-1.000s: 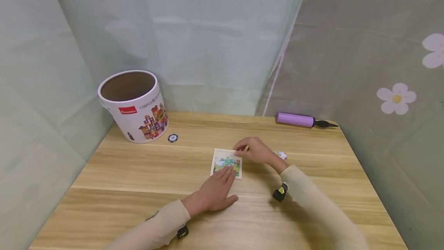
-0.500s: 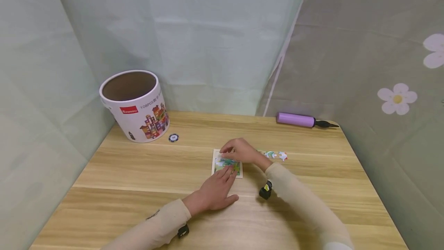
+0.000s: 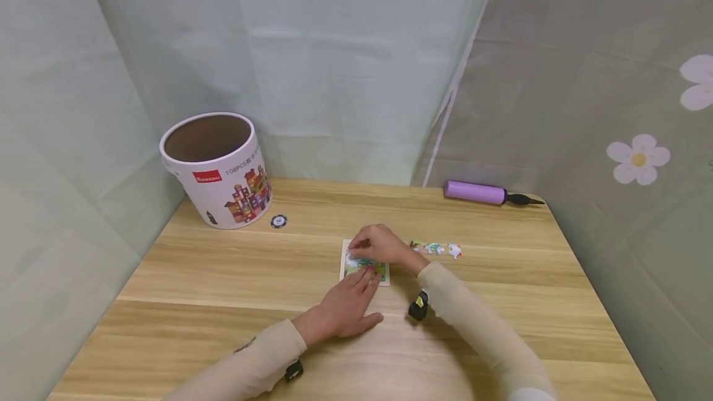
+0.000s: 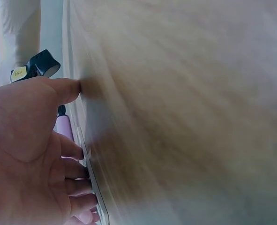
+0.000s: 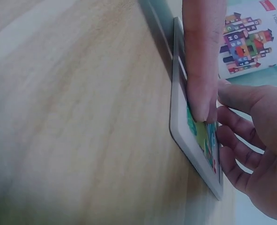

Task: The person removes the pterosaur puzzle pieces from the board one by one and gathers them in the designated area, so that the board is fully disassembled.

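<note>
A small square jigsaw puzzle with a pale frame lies mid-table, its green and blue picture partly covered by both hands. My left hand rests flat, its straight fingers over the puzzle's lower part and the thumb out on the table. Fingers curled, my right hand pinches a puzzle piece at the upper left of the picture; the fingers hide the piece. The right wrist view shows the right thumb and fingers at the puzzle's surface. Loose puzzle pieces lie in a row to the right.
At the back left stands a white printed bucket, with a poker chip beside it. A purple hand pump with a black nozzle lies along the back right edge. Curtains hang close behind the table.
My right hand has moved left across the top of the puzzle to its upper left, uncovering the loose pieces on the right. My left hand has stayed in place.
</note>
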`<action>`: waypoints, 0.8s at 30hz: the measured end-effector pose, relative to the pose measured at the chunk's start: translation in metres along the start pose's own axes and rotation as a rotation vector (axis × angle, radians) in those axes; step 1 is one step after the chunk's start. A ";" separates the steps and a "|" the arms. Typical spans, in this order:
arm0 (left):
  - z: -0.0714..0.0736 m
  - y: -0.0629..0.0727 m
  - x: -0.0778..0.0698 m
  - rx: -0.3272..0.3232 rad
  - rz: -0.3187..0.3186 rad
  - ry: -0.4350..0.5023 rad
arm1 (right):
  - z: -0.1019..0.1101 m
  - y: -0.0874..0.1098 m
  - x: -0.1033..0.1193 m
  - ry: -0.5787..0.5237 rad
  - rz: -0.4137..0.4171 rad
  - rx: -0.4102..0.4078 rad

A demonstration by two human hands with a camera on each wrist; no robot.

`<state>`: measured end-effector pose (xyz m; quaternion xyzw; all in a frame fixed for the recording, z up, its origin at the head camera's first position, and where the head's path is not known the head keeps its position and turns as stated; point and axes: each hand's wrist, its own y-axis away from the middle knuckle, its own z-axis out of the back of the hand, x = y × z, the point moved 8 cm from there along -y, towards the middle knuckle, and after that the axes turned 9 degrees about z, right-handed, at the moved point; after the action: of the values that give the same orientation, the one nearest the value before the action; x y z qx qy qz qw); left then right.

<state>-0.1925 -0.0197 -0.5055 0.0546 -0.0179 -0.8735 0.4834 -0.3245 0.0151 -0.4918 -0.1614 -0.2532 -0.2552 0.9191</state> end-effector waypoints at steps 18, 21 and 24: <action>-0.001 0.000 0.000 0.003 -0.001 -0.009 | -0.011 -0.006 -0.004 -0.014 -0.029 0.054; 0.000 0.000 0.000 0.006 0.001 -0.001 | -0.012 -0.006 -0.006 -0.029 -0.043 0.056; 0.000 0.000 0.000 0.002 -0.002 -0.003 | -0.013 -0.006 -0.007 -0.045 -0.053 0.052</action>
<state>-0.1927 -0.0191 -0.5053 0.0537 -0.0196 -0.8741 0.4824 -0.3283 0.0075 -0.5056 -0.1363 -0.2845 -0.2692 0.9099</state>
